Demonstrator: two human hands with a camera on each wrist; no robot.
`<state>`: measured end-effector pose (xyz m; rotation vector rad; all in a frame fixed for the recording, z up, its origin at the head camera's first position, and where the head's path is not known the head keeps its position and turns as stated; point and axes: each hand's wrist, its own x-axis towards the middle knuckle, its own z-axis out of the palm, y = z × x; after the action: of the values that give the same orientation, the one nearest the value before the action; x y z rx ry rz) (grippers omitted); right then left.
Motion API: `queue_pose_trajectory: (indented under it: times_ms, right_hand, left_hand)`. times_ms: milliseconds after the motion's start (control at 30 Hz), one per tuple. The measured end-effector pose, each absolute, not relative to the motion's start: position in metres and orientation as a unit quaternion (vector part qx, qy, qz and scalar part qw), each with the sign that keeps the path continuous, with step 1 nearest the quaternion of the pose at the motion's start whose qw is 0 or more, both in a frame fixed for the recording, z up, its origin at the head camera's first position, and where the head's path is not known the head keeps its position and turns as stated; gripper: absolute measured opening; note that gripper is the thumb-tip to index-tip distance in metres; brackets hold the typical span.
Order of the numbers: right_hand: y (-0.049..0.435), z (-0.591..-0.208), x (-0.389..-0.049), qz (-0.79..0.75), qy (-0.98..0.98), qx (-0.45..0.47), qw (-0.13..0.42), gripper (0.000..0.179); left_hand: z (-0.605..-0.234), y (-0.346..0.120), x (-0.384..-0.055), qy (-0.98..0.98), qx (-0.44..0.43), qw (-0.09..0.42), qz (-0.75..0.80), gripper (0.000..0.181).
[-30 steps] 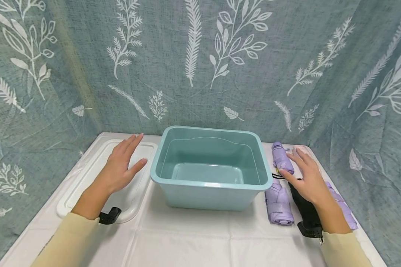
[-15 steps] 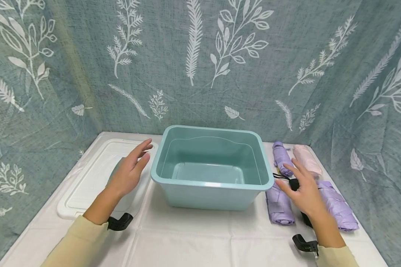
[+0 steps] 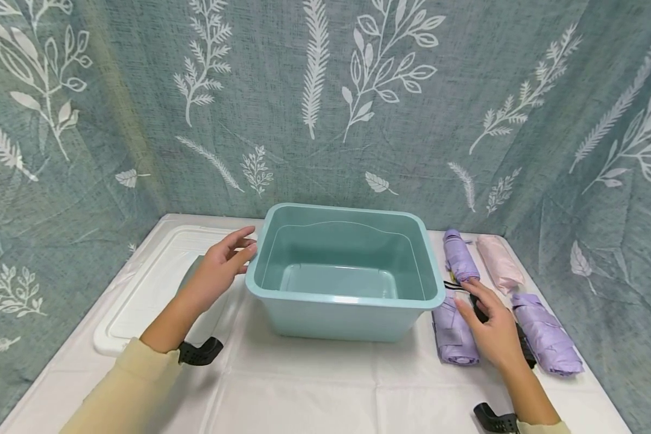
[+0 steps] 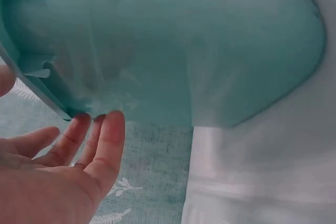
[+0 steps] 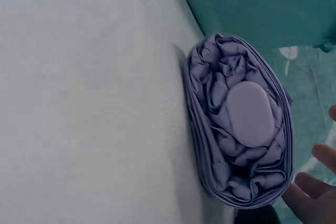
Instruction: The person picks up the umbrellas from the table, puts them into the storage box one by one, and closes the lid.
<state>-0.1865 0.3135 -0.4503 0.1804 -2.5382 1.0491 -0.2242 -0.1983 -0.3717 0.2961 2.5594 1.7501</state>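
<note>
My left hand (image 3: 214, 274) is at the left rim of a teal plastic tub (image 3: 344, 319), its fingers relaxed. Seen from the left wrist, the fingertips (image 4: 113, 124) come right up to the tub's outer wall below the rim. Over the folded umbrellas on the right, my right hand (image 3: 490, 328) reaches down with fingers spread and nothing between them. A black umbrella (image 3: 526, 346) lies partly hidden beneath it. Close to its thumb is a folded purple umbrella (image 3: 456, 337), shown end-on in the right wrist view with a pale oval handle end (image 5: 251, 114).
Another purple umbrella (image 3: 460, 256) and a pink one (image 3: 500, 262) lie behind the right hand, a further purple umbrella (image 3: 547, 337) to its right. A white lid (image 3: 135, 295) lies flat left of the tub. Patterned curtain (image 3: 325, 120) surrounds the white-covered table (image 3: 304, 392).
My left hand has moved right, from above the lid to the tub's rim. My right hand has come down and toward me, uncovering the pink umbrella and the purple one at far right.
</note>
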Motion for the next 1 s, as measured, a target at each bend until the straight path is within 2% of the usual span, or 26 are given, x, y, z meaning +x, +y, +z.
queue_pose_trajectory:
  times_ms: [367,600,1000]
  right_hand:
    - [0.306,-0.458,-0.174,0.393,-0.907,0.019,0.151,0.047]
    - [0.307,-0.456,-0.173,0.412,-0.905,0.001,0.104,0.05]
    - [0.309,-0.457,-0.177,0.395,-0.916,0.007,0.066,0.053]
  left_hand:
    - [-0.362,-0.202,-0.232,0.737,0.083,0.117,0.66,0.068]
    - [-0.354,-0.205,-0.233,0.712,0.078,0.156,0.68,0.067]
    - [-0.352,-0.21,-0.234,0.685,0.094,0.195,0.696,0.07]
